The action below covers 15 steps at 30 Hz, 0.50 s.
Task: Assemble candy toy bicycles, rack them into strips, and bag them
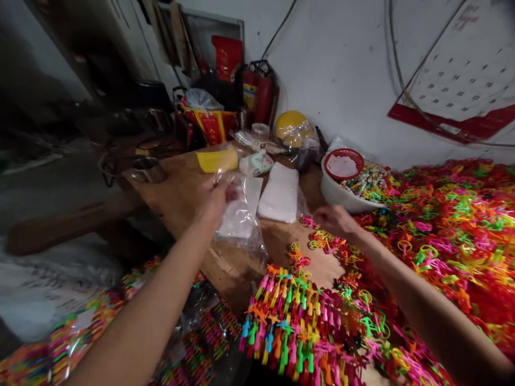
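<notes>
My left hand (219, 195) pinches the upper edge of a clear plastic bag (251, 233); the bag hangs over white sheets on the wooden table. A stack of white bags or sheets (279, 193) lies to its right. My right hand (335, 220), somewhat blurred, has its fingers curled together above the table's right side; whatever they may hold is hidden. Just left of its fingertips lies a pink plastic piece (308, 221). Closer to me, small colourful plastic toys (281, 316) are lined up in rows.
A large heap of loose colourful plastic pieces (450, 236) fills the right side. Behind it stand a white basin (341, 195) and a red basket (345, 176). A metal cup (148, 169), yellow packet (217, 160) and fire extinguishers (263, 99) are farther back. Bagged toys (197, 343) lie below left.
</notes>
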Tool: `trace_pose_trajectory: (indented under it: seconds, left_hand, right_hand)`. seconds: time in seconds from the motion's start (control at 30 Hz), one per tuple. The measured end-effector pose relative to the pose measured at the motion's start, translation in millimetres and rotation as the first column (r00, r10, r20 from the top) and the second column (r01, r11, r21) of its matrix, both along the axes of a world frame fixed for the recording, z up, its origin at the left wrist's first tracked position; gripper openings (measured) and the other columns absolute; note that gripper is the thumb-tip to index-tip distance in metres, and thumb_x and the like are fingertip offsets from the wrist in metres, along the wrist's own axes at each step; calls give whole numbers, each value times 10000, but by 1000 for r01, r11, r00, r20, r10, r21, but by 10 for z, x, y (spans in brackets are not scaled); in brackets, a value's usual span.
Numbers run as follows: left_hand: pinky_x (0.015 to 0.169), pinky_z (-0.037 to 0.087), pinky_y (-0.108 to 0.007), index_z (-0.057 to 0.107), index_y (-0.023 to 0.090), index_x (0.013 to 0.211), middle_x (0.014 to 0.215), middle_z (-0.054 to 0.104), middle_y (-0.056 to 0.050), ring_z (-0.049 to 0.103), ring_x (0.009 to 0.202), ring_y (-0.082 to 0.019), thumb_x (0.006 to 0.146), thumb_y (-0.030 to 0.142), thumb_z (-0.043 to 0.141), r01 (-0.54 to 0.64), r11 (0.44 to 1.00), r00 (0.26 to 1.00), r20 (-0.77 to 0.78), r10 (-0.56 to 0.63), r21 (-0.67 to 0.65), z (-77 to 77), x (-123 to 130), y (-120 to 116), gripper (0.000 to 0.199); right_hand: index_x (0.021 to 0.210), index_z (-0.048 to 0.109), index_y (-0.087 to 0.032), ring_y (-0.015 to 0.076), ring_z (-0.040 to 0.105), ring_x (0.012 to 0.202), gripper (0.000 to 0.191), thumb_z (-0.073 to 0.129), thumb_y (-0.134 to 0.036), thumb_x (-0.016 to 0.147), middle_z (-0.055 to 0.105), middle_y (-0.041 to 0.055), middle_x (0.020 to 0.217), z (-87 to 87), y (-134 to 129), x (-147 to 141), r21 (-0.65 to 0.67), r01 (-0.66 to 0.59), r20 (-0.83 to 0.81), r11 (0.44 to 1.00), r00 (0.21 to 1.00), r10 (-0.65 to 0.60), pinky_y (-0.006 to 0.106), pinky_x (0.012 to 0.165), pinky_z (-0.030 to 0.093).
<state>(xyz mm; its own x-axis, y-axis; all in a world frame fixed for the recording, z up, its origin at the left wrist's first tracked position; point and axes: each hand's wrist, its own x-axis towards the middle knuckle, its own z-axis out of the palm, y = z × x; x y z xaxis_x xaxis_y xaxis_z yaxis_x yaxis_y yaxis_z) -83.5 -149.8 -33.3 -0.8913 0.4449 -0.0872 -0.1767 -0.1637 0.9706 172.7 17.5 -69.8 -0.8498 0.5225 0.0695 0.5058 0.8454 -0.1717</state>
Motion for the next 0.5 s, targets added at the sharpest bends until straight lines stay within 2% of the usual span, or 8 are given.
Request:
trace_pose_trajectory:
  seconds: [0.07,0.13,0.17,0.23,0.3,0.37,0.43,0.5]
  left_hand:
    - [557,549,-225,576,143,762,747,733,-29,681,561,-123,846,30,608,87,996,984,156,-82,-24,-293,87,-128,145]
    - [613,602,-281,568,136,751,807,762,-71,736,641,-171,798,7,630,189,981,950,261,-171,-46,-499,198,-219,150]
    - [631,616,-303,585,131,771,832,771,-88,750,670,-188,783,6,643,231,972,933,294,-207,-48,-570,253,-242,139]
    - [639,626,-323,637,117,833,849,777,-112,757,690,-204,765,16,672,284,957,914,317,-254,-52,-659,343,-243,127]
    - [602,607,-288,680,93,858,803,771,-118,743,653,-194,746,50,721,296,953,917,297,-265,-63,-695,388,-205,127]
    - [545,558,-230,689,78,790,702,744,-98,703,573,-161,720,113,784,266,961,938,252,-238,-81,-690,382,-163,123]
    - [511,514,-199,669,96,721,604,696,-41,641,498,-120,682,187,843,202,974,964,198,-180,-100,-640,328,-149,200]
    - [525,517,-202,649,130,716,575,656,18,602,476,-96,663,259,870,124,989,985,131,-113,-79,-541,233,-169,262]
  right_hand:
    - [899,749,-127,173,638,694,366,391,-204,904,742,97,787,202,365,361,115,236,-82,965,970,-227,253,626,421]
    - [987,744,-104,238,671,802,423,339,-209,922,753,165,906,390,705,526,206,403,-158,892,913,-376,298,678,445]
    - [1022,738,-98,263,678,866,432,331,-217,937,751,191,972,471,851,531,239,444,-184,864,894,-409,319,716,456]
    - [1050,733,-94,292,678,975,415,354,-245,970,737,221,1084,589,1089,414,281,452,-196,846,890,-411,353,809,466]
    - [1038,737,-80,307,666,1062,354,437,-259,978,721,236,1150,637,1266,202,301,416,-173,858,909,-380,390,914,452]
    - [1032,738,-47,328,634,1160,303,551,-274,960,700,259,1203,613,1404,-14,300,381,-144,875,924,-353,440,1011,409]
    - [1037,729,9,361,595,1232,371,648,-338,935,675,306,1223,536,1519,-178,275,371,-133,887,929,-347,496,1051,363]
    - [989,721,62,399,579,1249,520,670,-451,919,664,359,1184,439,1625,-283,231,386,-143,893,922,-361,554,1033,342]
